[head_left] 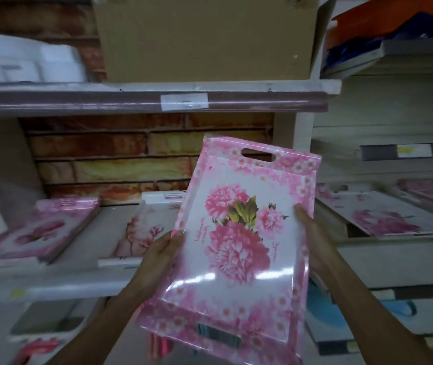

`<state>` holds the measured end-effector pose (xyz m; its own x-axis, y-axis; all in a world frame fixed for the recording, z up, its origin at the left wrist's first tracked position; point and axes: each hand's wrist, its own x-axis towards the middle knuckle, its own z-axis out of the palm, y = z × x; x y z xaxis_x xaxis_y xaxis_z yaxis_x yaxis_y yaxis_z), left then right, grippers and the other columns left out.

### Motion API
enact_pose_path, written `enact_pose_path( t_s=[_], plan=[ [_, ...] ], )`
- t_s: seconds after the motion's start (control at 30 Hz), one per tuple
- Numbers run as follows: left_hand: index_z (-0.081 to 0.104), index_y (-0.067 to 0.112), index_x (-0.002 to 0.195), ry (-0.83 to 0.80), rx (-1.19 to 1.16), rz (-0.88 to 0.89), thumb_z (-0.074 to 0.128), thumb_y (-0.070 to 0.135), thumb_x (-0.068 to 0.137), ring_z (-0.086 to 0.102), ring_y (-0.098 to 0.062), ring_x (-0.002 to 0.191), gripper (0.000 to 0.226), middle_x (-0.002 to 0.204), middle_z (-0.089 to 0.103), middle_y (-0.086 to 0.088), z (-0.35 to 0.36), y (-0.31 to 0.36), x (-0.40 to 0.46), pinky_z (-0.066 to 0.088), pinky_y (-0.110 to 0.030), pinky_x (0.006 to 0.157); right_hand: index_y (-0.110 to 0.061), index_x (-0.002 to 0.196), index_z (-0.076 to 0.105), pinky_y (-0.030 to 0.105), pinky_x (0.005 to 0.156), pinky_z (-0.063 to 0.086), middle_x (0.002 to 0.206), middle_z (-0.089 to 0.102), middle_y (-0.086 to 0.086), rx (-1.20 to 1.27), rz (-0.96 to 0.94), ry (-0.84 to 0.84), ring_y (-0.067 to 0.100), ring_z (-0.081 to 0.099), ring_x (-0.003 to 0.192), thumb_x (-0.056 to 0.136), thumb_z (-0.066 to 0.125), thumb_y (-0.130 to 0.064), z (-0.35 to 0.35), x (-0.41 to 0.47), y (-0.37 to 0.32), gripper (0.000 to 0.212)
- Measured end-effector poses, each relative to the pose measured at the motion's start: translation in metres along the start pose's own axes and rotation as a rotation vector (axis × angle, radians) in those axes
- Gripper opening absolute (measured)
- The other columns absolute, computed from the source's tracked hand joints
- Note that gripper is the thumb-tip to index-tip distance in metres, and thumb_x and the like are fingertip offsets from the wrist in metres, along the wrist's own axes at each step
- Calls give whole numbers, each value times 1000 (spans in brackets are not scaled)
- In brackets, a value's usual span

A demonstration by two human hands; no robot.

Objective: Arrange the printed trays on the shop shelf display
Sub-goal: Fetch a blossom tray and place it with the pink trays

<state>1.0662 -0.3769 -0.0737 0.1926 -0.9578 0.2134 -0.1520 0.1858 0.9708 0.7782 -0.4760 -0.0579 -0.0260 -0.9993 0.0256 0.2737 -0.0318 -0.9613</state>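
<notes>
I hold a pink floral printed tray [239,233] upright and tilted in front of the shelf, its cut-out handle at the top. My left hand [161,255] grips its left edge, thumb on the front. My right hand [311,238] grips the right edge, thumb on the printed face. A stack of pink printed trays [39,230] lies on the shelf [60,285] at the left. Another floral tray [144,230] lies flat in the middle, partly hidden behind the held tray.
A cardboard box [207,38] stands on the upper shelf [131,101], white packages [25,61] to its left. More floral trays [386,217] lie on the right-hand shelves. A brick-pattern back wall [120,154] closes the bay. Lower shelves hold blurred goods.
</notes>
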Motion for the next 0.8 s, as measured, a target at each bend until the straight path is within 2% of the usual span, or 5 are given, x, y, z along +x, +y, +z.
enact_pose_path(
  t_s=[0.23,0.37,0.47,0.6,0.8],
  plan=[
    [72,20,102,61,-32,-15,49,27,99,74,-9,84,24,93,78,9,-46,-10,11,54,-12,60,-14,110,67,29,66,51,103,72,3,-34,11,-72,17,70,85,95,53,-41,54,11,11,33],
    [74,18,100,93,7,-58,50,38,98,74,-14,76,31,88,78,5,-70,-21,30,55,-24,61,-18,115,64,26,58,56,95,76,-3,43,36,-149,12,75,77,96,53,-38,77,19,17,30],
    [72,15,106,145,35,-74,52,43,96,67,-13,61,35,85,77,-4,-90,-34,54,50,-25,55,-15,117,65,36,73,59,105,76,4,46,66,-164,23,74,92,94,58,-36,97,25,28,31],
    [67,8,113,171,-9,-78,53,49,93,61,-27,74,48,103,70,-28,-114,-47,94,49,-38,65,-10,120,63,49,87,56,109,73,12,-16,31,-145,31,72,96,93,62,-23,121,36,51,30],
    [63,1,105,234,40,-47,47,37,99,53,-20,62,40,80,62,-12,-140,-54,148,43,-28,51,-13,115,58,41,79,60,106,71,7,-273,-85,-90,25,71,91,91,62,-5,154,55,76,26]
  ],
)
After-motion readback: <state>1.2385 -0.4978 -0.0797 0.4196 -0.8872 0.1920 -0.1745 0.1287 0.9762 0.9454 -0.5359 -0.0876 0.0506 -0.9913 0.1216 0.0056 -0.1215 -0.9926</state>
